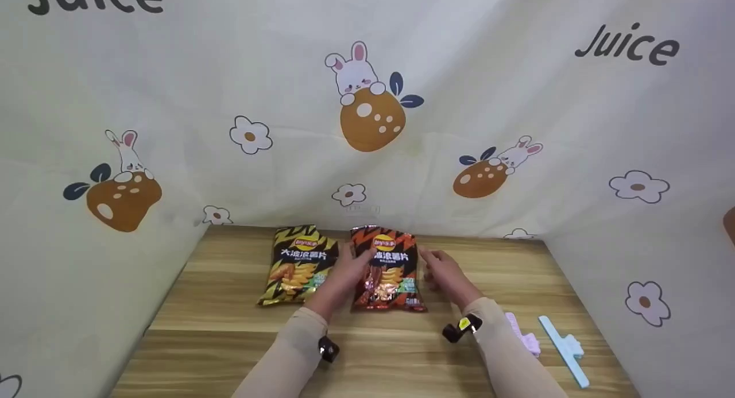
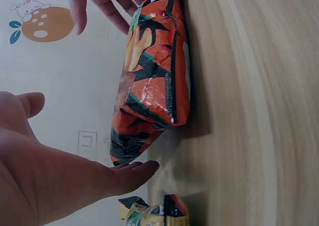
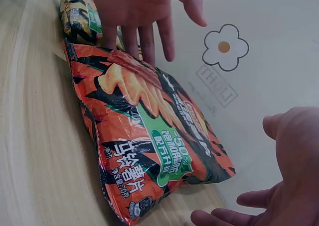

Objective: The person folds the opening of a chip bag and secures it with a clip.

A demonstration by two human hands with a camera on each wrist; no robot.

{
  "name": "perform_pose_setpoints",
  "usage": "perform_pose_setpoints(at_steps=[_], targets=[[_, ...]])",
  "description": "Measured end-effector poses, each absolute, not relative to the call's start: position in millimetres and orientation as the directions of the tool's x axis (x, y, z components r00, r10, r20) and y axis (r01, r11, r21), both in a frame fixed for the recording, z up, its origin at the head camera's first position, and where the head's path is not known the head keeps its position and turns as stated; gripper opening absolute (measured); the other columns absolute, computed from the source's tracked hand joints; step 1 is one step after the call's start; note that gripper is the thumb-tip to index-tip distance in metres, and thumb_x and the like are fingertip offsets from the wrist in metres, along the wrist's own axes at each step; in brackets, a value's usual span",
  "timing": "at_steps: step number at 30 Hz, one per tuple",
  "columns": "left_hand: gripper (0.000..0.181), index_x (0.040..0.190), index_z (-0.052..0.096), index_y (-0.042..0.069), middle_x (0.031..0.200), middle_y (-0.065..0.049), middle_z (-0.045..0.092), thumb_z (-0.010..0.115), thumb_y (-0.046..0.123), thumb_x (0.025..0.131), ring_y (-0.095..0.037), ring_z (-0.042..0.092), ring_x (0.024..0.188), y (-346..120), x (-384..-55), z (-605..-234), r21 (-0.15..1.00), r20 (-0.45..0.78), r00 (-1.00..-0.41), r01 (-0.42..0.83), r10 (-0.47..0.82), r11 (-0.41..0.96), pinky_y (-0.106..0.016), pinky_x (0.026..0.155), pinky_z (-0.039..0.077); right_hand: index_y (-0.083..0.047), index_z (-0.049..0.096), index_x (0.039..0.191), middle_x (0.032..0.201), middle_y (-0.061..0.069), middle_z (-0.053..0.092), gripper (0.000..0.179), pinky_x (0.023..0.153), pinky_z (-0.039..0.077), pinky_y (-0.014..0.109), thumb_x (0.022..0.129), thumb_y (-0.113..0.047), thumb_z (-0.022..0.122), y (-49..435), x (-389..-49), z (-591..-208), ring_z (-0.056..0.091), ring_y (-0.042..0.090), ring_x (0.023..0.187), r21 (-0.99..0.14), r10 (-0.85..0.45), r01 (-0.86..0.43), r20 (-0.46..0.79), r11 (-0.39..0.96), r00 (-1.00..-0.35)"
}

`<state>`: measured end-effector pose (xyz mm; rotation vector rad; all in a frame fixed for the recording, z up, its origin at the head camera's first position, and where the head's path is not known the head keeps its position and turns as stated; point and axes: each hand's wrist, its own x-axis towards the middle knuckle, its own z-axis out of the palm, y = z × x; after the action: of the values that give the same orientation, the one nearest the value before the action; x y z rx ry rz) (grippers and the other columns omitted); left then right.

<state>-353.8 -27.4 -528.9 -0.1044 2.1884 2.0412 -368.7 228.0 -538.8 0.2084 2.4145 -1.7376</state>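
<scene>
A red and black potato chip bag point(image 1: 386, 294) lies flat on the table, front side up. At its left edge is my left hand point(image 1: 346, 273), the thumb over the bag's front in the head view; the left wrist view shows its fingers straight beside the bag. My right hand point(image 1: 451, 274) is off the bag's right side, a small gap between them, fingers loosely extended in the right wrist view point(image 3: 279, 181). Neither hand grips the bag. A yellow and black chip bag point(image 1: 293, 271) lies left of the red one, partly behind my left hand.
A purple bag clip point(image 1: 523, 337) lies on the wooden table point(image 1: 402, 358) beside my right forearm, partly hidden by the sleeve. Right of it lies a light blue bag clip point(image 1: 564, 351). A printed curtain point(image 1: 287, 180) hangs behind and along both sides of the table.
</scene>
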Motion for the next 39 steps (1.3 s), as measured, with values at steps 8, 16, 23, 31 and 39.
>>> perform_pose_setpoints(at_steps=[8, 16, 23, 31, 39], targets=[[0.084, 0.166, 0.018, 0.011, 0.162, -0.023, 0.04, 0.066, 0.038, 0.103, -0.042, 0.041, 0.149, -20, -359, -534, 0.977, -0.21, -0.978, -0.21, 0.015, -0.028, -0.057, 0.127, 0.026, 0.0, 0.051, 0.14, 0.093, 0.01, 0.06, 0.075, 0.073, 0.054, 0.04, 0.102, -0.064, 0.055, 224, -369, -539, 0.057, 0.021, 0.076, -0.922, -0.017, 0.266, -0.282, 0.28, -0.959], [0.087, 0.168, 0.013, 0.011, 0.168, -0.023, 0.033, 0.065, 0.038, 0.103, -0.043, 0.031, 0.155, -16, -361, -539, 0.972, -0.235, -0.972, -0.234, -0.027, -0.012, -0.058, 0.129, 0.021, -0.005, 0.056, 0.127, 0.102, 0.016, 0.064, 0.066, 0.071, 0.054, 0.036, 0.102, -0.065, 0.055, 219, -371, -544, 0.061, 0.023, 0.081, -0.913, -0.015, 0.295, -0.312, 0.283, -0.95], [0.097, 0.169, 0.0, 0.009, 0.173, -0.025, 0.016, 0.065, 0.037, 0.103, -0.044, 0.016, 0.16, -10, -358, -544, 0.976, -0.201, -0.975, -0.208, -0.096, 0.07, -0.056, 0.13, 0.015, -0.004, 0.062, 0.109, 0.101, 0.016, 0.066, 0.062, 0.077, 0.059, 0.04, 0.1, -0.064, 0.06, 214, -370, -545, 0.064, 0.024, 0.085, -0.911, 0.0, 0.278, -0.291, 0.305, -0.957], [0.098, 0.165, 0.012, -0.006, 0.171, -0.031, 0.018, 0.068, 0.04, 0.099, -0.046, 0.019, 0.158, -4, -360, -551, 0.957, -0.168, -0.97, -0.204, -0.176, 0.206, -0.053, 0.13, 0.019, -0.003, 0.063, 0.111, 0.092, 0.008, 0.066, 0.054, 0.075, 0.059, 0.037, 0.101, -0.057, 0.062, 212, -370, -546, 0.065, 0.02, 0.081, -0.917, -0.024, 0.31, -0.326, 0.25, -0.945], [0.093, 0.167, 0.016, 0.0, 0.168, -0.028, 0.03, 0.068, 0.04, 0.1, -0.045, 0.03, 0.155, -4, -366, -558, 0.971, -0.152, -0.972, -0.181, -0.177, 0.16, -0.056, 0.128, 0.025, 0.002, 0.062, 0.13, 0.104, 0.012, 0.072, 0.068, 0.082, 0.06, 0.036, 0.1, -0.059, 0.063, 212, -368, -550, 0.069, 0.021, 0.09, -0.936, -0.085, 0.294, -0.315, 0.193, -0.945]])
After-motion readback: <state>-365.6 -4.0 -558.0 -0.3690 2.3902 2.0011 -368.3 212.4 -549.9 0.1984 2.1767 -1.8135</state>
